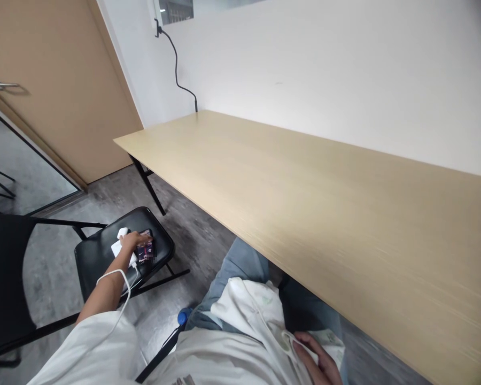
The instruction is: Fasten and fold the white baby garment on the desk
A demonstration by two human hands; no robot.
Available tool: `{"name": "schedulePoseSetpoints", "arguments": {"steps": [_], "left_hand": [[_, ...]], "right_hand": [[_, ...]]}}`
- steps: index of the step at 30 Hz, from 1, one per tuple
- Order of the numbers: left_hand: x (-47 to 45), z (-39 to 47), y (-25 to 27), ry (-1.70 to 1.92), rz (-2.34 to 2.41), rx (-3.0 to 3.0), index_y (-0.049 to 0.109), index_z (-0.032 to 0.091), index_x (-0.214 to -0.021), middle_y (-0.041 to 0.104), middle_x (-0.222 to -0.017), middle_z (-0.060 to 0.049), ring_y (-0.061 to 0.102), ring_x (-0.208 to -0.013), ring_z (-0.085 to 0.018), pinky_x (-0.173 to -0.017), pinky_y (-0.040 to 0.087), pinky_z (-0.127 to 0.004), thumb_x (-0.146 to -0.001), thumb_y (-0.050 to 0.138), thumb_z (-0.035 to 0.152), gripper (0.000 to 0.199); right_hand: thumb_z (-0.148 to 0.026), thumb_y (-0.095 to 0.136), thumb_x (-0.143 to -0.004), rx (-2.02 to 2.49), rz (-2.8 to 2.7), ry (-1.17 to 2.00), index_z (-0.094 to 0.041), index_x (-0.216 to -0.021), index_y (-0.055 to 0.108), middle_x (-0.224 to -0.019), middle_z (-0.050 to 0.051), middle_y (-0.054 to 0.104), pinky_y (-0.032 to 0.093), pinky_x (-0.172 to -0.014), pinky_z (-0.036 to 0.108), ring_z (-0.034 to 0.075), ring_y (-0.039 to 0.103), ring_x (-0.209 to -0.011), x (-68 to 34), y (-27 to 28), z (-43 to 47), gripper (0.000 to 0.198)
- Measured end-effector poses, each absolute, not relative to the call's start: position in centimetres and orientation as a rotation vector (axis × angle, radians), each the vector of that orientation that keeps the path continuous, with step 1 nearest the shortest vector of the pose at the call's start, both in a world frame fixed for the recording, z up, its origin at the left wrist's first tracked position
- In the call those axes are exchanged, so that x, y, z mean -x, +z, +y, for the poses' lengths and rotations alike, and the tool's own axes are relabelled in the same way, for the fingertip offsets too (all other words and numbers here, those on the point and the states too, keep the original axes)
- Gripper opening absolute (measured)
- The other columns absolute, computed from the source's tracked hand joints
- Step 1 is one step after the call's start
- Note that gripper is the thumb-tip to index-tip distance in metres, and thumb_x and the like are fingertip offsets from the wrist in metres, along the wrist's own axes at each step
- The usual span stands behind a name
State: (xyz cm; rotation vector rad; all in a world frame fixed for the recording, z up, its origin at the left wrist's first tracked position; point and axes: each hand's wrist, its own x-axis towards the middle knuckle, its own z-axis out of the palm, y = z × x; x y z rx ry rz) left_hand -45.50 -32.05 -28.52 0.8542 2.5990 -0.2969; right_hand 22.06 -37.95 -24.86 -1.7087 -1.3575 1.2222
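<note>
My left hand point(131, 240) reaches down to the black chair seat, its fingers stretched over a phone point(146, 253) with a lit, dark picture on its screen. The thumb side is beside a small rounded white case point(122, 232). Partly under the wrist lies a flat white block point(117, 248), and a white cable point(124, 278) loops over the forearm. In my lap rests a white cloth bag point(248, 305) with a faint green print. My right hand point(316, 355) has its fingers curled on the bag's edge and strap at the lower right.
A long wooden table point(304, 192) runs along the white wall, close over my knees. A black gooseneck holder point(176, 59) stands at its far corner. The black folding chair point(162, 243) is at my left, and a blue-capped object point(183, 315) is beside my leg.
</note>
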Motion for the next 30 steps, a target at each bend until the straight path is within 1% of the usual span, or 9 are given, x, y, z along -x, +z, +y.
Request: {"name": "schedulePoseSetpoints", "arguments": {"steps": [4,11,15,19,22,24,26,28,30], "left_hand": [[45.4,-31.8,-28.9,-0.285,2.630,-0.802,0.078,0.020,-0.098,0.073,-0.122,-0.020,0.057,-0.127,-0.047,-0.115,0.020,-0.063,-0.072,0.065,0.072,0.060],[45.1,-31.6,-29.8,-0.218,2.672,-0.778,0.078,0.019,-0.095,0.075,-0.117,-0.020,0.059,-0.124,-0.048,-0.113,0.025,-0.063,-0.069,0.065,0.075,0.063],[45.4,-31.9,-29.1,-0.241,2.639,-0.820,0.077,0.017,-0.098,0.074,-0.118,-0.021,0.063,-0.120,-0.044,-0.111,0.032,-0.056,-0.072,0.063,0.074,0.064],[43.7,-32.5,-26.9,-0.303,2.730,-0.958,0.075,0.012,-0.100,0.073,-0.116,-0.025,0.062,-0.119,-0.044,-0.104,0.041,-0.049,-0.073,0.060,0.080,0.075],[38.8,-32.4,-25.1,-0.018,2.819,-1.242,0.070,0.010,-0.118,0.072,-0.115,-0.023,0.064,-0.114,-0.041,-0.092,0.049,-0.044,-0.078,0.054,0.081,0.082],[33.6,-32.2,-23.9,0.320,2.565,-1.446,0.067,0.015,-0.125,0.075,-0.109,-0.014,0.067,-0.106,-0.033,-0.089,0.051,-0.038,-0.083,0.057,0.074,0.073],[27.4,-32.3,-22.1,0.613,2.214,-1.629,0.069,0.019,-0.120,0.074,-0.104,-0.009,0.068,-0.102,-0.028,-0.092,0.052,-0.035,-0.086,0.060,0.068,0.061],[20.8,-32.9,-19.7,0.726,1.834,-1.874,0.071,0.022,-0.115,0.072,-0.103,-0.007,0.066,-0.103,-0.026,-0.096,0.051,-0.036,-0.088,0.063,0.060,0.048],[14.7,-33.7,-17.2,0.744,1.477,-2.075,0.069,0.025,-0.119,0.070,-0.110,-0.007,0.063,-0.108,-0.025,-0.100,0.048,-0.038,-0.090,0.066,0.053,0.041]], "right_hand": [[-0.071,0.077,-0.061,1.712,-1.361,1.267,-0.023,-0.081,0.080,-0.095,0.006,0.080,0.061,-0.077,0.025,0.030,0.074,-0.096,-22.5,-25.5,-37.6,0.052],[-0.070,0.074,-0.067,1.702,-1.402,1.273,-0.022,-0.087,0.079,-0.100,0.007,0.079,0.058,-0.085,0.025,0.029,0.072,-0.099,-22.9,-26.6,-38.0,0.052],[-0.067,0.072,-0.072,1.659,-1.426,1.253,-0.022,-0.089,0.078,-0.099,0.006,0.078,0.056,-0.087,0.023,0.027,0.071,-0.100,-23.1,-27.2,-38.2,0.049],[-0.065,0.073,-0.074,1.596,-1.441,1.224,-0.021,-0.084,0.078,-0.092,0.006,0.077,0.057,-0.079,0.022,0.025,0.071,-0.091,-22.4,-25.7,-38.3,0.046],[-0.058,0.074,-0.076,1.524,-1.469,1.183,-0.021,-0.081,0.078,-0.085,0.006,0.076,0.057,-0.075,0.022,0.023,0.071,-0.083,-22.1,-23.2,-38.5,0.038],[-0.054,0.075,-0.078,1.478,-1.486,1.135,-0.020,-0.078,0.077,-0.079,0.005,0.074,0.056,-0.071,0.022,0.022,0.069,-0.076,-22.3,-21.2,-38.8,0.033],[-0.052,0.074,-0.079,1.433,-1.490,1.079,-0.020,-0.075,0.077,-0.071,0.005,0.071,0.055,-0.064,0.022,0.020,0.066,-0.068,-23.1,-19.4,-39.2,0.032],[-0.050,0.074,-0.079,1.399,-1.493,1.014,-0.020,-0.075,0.078,-0.071,0.005,0.071,0.054,-0.061,0.023,0.020,0.065,-0.065,-24.3,-17.6,-39.7,0.031],[-0.049,0.075,-0.079,1.395,-1.507,0.934,-0.020,-0.075,0.079,-0.076,0.007,0.074,0.054,-0.062,0.023,0.020,0.066,-0.066,-25.7,-15.8,-40.3,0.029]]}}
